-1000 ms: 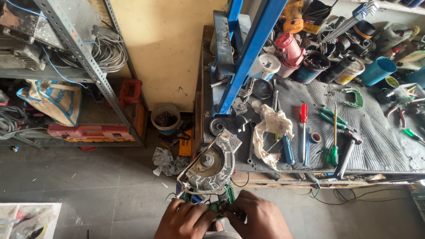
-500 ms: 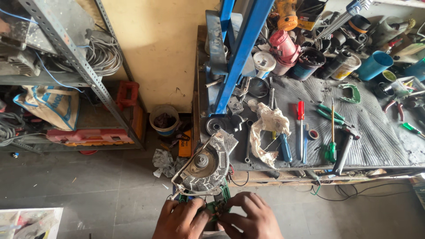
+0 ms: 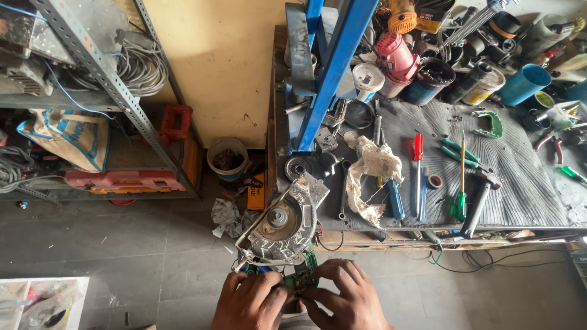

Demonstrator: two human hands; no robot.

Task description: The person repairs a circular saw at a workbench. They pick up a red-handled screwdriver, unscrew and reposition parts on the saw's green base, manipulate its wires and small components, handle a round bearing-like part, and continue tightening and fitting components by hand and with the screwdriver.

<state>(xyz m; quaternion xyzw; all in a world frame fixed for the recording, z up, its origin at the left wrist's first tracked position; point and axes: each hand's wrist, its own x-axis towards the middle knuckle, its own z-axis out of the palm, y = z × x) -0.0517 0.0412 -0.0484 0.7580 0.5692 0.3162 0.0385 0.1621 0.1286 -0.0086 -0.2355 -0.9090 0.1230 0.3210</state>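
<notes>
Both hands meet at the bottom centre of the frame: left hand (image 3: 252, 302) and right hand (image 3: 345, 299) pinch, fingertips close together, at a small green wired part (image 3: 301, 280), though its exact shape is hard to make out. Just above it sits the round grey metal housing (image 3: 281, 225), cast and ribbed, likely heavy and rigid; its rim looks the safest grip. The thin wires seem delicate. Further up, a crumpled rag (image 3: 370, 174) lies on the ridged workbench (image 3: 520, 183) beside a red-handled screwdriver (image 3: 417, 165).
</notes>
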